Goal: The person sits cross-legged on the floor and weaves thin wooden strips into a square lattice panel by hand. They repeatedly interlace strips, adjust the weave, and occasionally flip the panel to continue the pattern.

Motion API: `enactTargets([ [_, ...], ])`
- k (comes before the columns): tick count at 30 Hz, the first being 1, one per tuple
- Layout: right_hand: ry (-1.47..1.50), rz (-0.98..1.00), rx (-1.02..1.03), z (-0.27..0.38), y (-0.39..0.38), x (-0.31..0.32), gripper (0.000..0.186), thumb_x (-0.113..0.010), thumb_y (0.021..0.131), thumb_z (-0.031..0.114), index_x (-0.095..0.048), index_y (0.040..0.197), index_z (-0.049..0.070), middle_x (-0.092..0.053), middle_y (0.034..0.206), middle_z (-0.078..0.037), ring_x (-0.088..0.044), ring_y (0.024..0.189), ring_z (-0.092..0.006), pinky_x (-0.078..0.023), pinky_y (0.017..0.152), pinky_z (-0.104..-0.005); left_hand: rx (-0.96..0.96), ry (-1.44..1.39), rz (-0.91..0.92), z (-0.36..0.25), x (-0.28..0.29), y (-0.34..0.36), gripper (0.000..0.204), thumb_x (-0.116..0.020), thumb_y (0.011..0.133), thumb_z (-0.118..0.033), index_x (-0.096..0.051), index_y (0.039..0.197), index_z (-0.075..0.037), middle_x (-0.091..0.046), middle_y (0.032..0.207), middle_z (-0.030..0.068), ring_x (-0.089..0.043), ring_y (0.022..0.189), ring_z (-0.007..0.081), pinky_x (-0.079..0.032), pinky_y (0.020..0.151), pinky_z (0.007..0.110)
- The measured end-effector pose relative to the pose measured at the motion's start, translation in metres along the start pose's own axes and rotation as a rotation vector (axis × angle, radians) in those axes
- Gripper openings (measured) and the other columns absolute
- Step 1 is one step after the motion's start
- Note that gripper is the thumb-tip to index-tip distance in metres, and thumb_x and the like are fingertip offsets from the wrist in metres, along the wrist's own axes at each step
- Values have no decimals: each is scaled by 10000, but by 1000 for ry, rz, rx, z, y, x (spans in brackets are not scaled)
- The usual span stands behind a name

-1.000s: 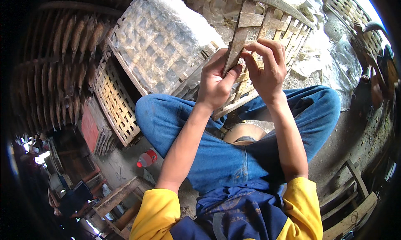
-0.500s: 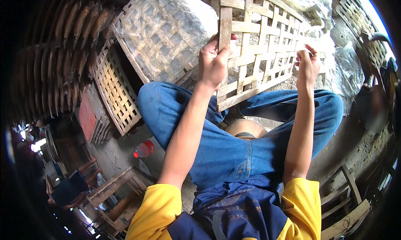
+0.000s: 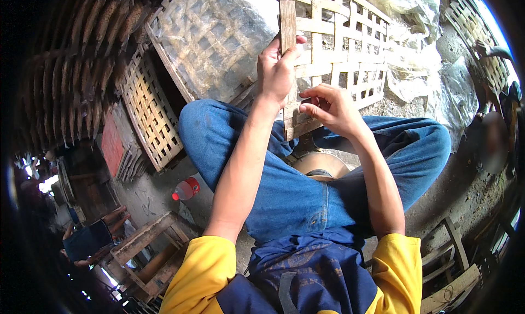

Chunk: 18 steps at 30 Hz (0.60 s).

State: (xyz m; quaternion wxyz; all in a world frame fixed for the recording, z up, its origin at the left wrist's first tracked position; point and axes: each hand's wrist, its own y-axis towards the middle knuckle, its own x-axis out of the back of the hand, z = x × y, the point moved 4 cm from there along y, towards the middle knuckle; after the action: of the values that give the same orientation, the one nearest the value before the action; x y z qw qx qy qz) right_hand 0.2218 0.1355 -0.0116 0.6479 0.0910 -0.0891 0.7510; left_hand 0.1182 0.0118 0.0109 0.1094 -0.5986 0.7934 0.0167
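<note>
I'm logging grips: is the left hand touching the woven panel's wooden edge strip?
Touching. The head view shows the left hand wrapped around the wooden edge strip, thumb across its face.

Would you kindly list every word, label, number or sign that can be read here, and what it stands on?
None can be read clearly.
Bottle: red label, its marking too small to read.
Shirt: faded print on the dark blue front, too worn and creased to read.
Lattice panel in the left hand: no writing visible.
</note>
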Motion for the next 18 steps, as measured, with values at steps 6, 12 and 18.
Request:
enactTargets([
  [6, 50, 18, -114, -8, 3, -10, 322, -772, 877, 304, -751, 1060, 39, -701, 888, -108, -665, 818, -230, -518, 754, -357, 4, -19, -5, 0, -3, 2, 178, -549, 978, -49, -658, 1117, -22, -668, 1081, 66, -670, 969, 154, -583, 833, 310],
  [12, 106, -188, -58, -12, 4, -1, 244, -740, 913, 249, -749, 1001, 21, -688, 837, -108, -653, 758, -201, -506, 727, -333, 15, -40, 18, -2, -4, 1, 184, -567, 976, -52, -663, 1131, -26, -682, 1078, 66, -661, 991, 151, -572, 855, 309],
  [18, -169, -229, -355, -8, 0, 65, 280, -684, 938, 228, -682, 844, -35, -642, 686, -125, -614, 669, -141, -503, 662, -318, -19, -22, -21, -1, -2, 1, 176, -568, 964, -49, -671, 1106, -31, -681, 1047, 60, -670, 936, 142, -579, 810, 294],
])
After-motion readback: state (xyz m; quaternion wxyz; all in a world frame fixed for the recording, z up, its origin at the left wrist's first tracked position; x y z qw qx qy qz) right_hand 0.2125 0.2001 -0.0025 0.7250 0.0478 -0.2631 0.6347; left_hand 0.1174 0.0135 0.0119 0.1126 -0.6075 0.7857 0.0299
